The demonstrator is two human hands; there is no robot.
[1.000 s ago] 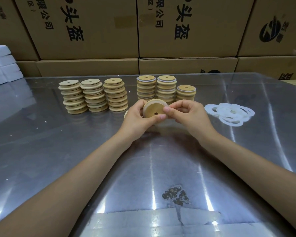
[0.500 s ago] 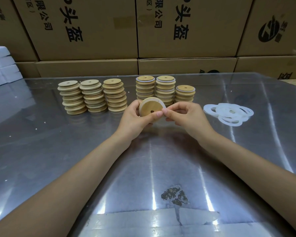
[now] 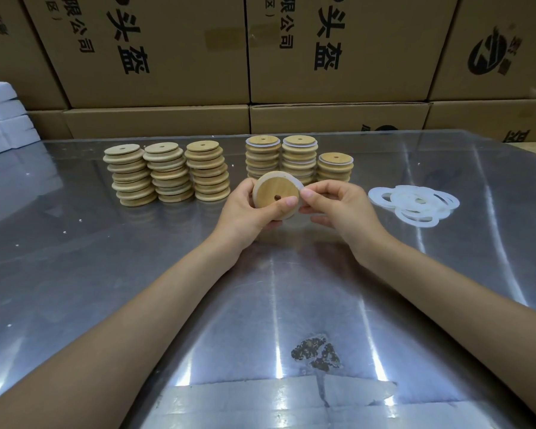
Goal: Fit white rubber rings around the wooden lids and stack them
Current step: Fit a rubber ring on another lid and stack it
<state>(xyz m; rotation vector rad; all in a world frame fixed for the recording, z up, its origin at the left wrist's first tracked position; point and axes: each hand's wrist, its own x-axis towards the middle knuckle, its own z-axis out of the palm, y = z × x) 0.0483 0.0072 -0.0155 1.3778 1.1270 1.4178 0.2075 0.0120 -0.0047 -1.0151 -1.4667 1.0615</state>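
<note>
A round wooden lid (image 3: 273, 195) with a small centre hole is held upright above the table, its flat face towards me. My left hand (image 3: 245, 212) grips it, thumb across the face. My right hand (image 3: 338, 209) pinches the white rubber ring (image 3: 300, 188) at the lid's right rim. Three stacks of bare wooden lids (image 3: 164, 171) stand at the back left. Three stacks of lids with white rings (image 3: 297, 159) stand behind my hands, the right one shorter. A pile of loose white rings (image 3: 413, 204) lies on the table to the right.
The table (image 3: 136, 274) is shiny metal with a dark stain (image 3: 314, 352) near the front. Cardboard boxes (image 3: 322, 57) form a wall along the back edge. White foam blocks (image 3: 0, 119) sit at the far left.
The lid has turned so its flat face now points more towards me. My right thumb and finger have shifted along the lid's right rim, working the ring.
</note>
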